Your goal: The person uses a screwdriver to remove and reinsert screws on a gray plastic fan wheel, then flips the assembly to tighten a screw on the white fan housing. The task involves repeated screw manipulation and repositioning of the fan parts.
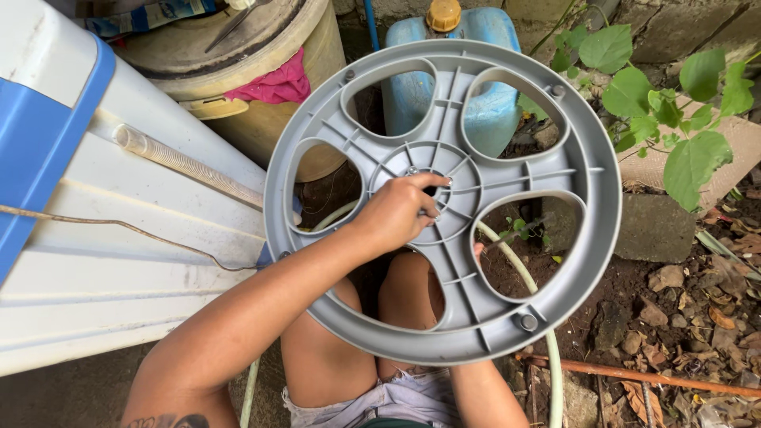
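Note:
A large round grey plastic disc (pixel 523 261) with ribs and several oval openings is held upright in front of me, over my bent knees. My left hand (pixel 394 215) rests on its middle, with the fingertips curled into the hub hole. My right hand (pixel 478 249) is behind the disc. Only a fingertip shows at the edge of one opening, while the forearm rises from below. The disc hides the rest of that hand.
A white and blue appliance body (pixel 95 238) lies at the left with a ribbed hose (pixel 182 165) and a thin wire. Behind are a beige barrel (pixel 261 87) with a pink cloth and a blue jerrycan (pixel 483 103). Leafy plant, concrete block (pixel 654 230), green hose, rusty pipe and soil lie at the right.

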A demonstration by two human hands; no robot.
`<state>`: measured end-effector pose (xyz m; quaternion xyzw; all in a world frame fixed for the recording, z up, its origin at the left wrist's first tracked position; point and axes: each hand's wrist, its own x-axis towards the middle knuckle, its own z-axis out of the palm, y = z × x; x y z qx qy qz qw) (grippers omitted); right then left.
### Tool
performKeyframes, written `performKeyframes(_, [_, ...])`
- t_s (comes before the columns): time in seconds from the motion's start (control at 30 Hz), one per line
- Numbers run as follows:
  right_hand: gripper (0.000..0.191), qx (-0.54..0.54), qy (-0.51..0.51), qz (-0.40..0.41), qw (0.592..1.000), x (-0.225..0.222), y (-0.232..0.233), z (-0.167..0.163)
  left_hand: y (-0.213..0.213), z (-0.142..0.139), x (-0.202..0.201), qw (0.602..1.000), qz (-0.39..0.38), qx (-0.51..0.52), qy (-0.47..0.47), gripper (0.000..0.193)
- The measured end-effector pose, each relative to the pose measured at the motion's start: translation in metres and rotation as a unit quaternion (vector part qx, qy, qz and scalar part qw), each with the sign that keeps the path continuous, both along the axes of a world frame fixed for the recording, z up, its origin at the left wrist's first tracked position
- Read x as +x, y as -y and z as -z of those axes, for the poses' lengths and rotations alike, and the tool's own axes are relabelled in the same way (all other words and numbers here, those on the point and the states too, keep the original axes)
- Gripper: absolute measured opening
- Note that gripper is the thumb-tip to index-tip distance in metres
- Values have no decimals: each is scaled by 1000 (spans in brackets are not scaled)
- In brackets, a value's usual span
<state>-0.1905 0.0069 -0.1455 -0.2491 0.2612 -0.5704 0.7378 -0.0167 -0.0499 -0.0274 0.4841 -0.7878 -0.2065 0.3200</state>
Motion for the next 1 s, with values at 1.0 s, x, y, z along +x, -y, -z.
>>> performKeyframes(1.0, [45, -165, -396, -144, 891, 12, -1, -107, -74, 68, 52, 792, -130, 300, -516, 13])
